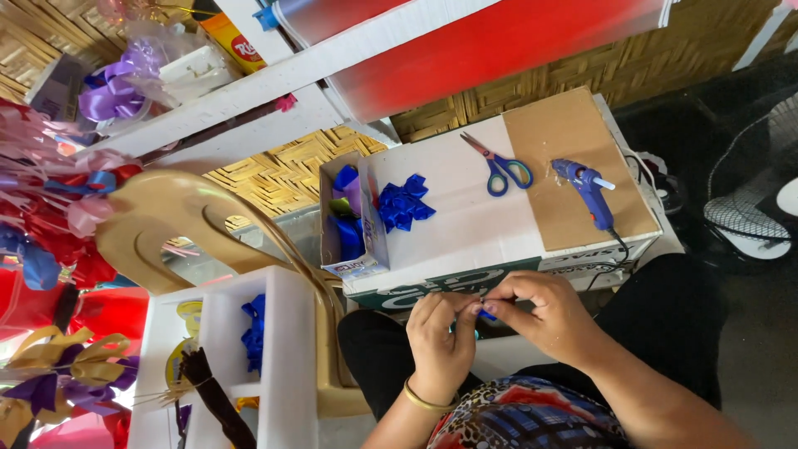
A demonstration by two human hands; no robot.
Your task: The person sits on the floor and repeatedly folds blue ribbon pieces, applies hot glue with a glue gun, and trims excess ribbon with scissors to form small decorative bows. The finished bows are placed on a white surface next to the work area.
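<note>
My left hand (440, 337) and my right hand (536, 308) meet in front of a cardboard box (474, 224), fingertips pinched together on a small piece of blue ribbon (486, 315). A gold bangle sits on my left wrist. On the box top lie a pile of folded blue ribbon pieces (405, 203), blue-handled scissors (500, 167) and a blue glue gun (588, 191) resting on a brown cardboard sheet (573, 166).
A small open carton (349, 218) with blue and purple ribbon stands at the box's left edge. A tan plastic chair (179, 224) and a white shelf (249, 349) with blue ribbon sit to the left. Ribbon bows crowd the far left. A fan (752, 191) stands on the right.
</note>
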